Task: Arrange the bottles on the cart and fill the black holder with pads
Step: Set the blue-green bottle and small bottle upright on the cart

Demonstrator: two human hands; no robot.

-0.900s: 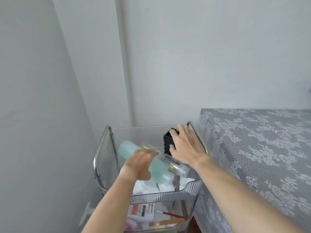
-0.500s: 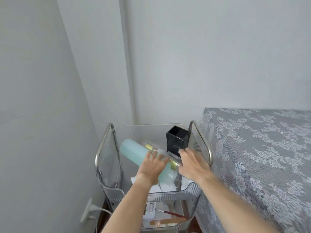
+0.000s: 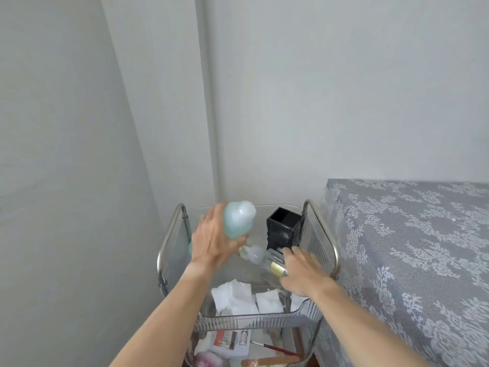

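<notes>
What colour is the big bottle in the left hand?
Pale mint green plastic bottle, blurred, seen from the head camera.

A grey lace-patterned cloth (image 3: 412, 250) covers the surface at right. Pale walls (image 3: 317, 88) fill the upper frame. At bottom centre lie a red-handled brush (image 3: 275, 348) and a printed packet (image 3: 227, 341)

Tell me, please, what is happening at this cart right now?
A person is sorting bottles in the top tray of the cart. The left hand is lifting a pale green bottle, blurred with motion, while the right hand grips a clear bottle lying on its side beside the black holder. The holder stands upright at the back right and looks empty. The white pads lie loose at the tray's front, not yet loaded.
</notes>
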